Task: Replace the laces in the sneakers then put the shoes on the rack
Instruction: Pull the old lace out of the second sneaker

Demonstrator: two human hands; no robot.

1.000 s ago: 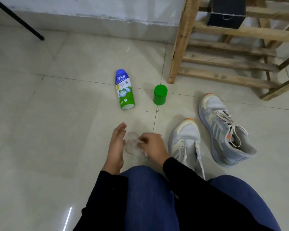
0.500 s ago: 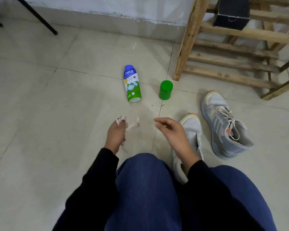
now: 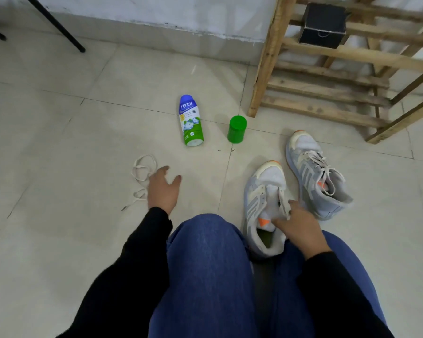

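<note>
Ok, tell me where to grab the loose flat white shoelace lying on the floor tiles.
Pinch the free dark-tipped tail of the shoelace, coming from above with the left hand beside it. That tail runs straight out, clear of the loops, so it should lift without tangling.

cam=head, the one view | from=above the person's lap (image 3: 205, 276) | faces=forward, steeply down at floor (image 3: 59, 147) | near=left hand (image 3: 163, 190), right hand (image 3: 302, 229) close below lens | far=rack (image 3: 266, 69) beyond right hand, frame top
</note>
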